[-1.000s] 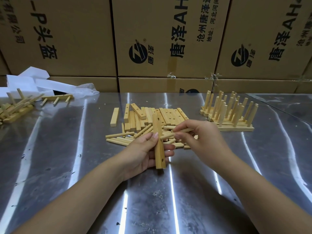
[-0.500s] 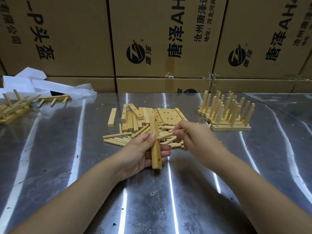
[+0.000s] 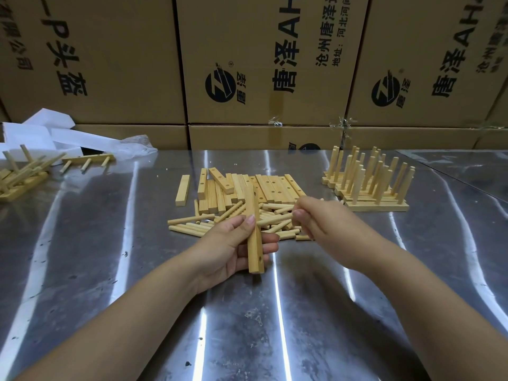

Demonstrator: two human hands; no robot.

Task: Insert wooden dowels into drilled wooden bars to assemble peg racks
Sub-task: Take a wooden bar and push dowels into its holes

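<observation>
At the far left of the steel table [image 3: 82,243] a heap of finished peg racks [image 3: 19,178] lay tumbled, well apart from the work; nothing there seemed at risk. Near the middle, the left hand [image 3: 228,248] gripped a drilled bar [image 3: 255,251] held off the table and roughly upright, thumb pressed on its near face and fingers curled behind; one hole showed near the lower end and another near the top. The grip sat around the bar's middle, so a thumb or finger might have covered the hole meant for the peg; a hard push could also have twisted the bar in that hold. Just to the right, a dowel [image 3: 275,218] lay almost level with its tip against the bar's side; whether it had entered a hole could not be told. Going in at a slant, it would likely have jammed or chipped the hole's rim. The right hand [image 3: 321,221] pinched the dowel's far end between thumb and fingertips, the other fingers curled; held so far back, the peg could have pivoted, slipped free and dropped among the loose dowels [image 3: 198,225] below. Farther right, upright racks [image 3: 371,185] stood near that forearm; a careless sweep might have toppled them.
</observation>
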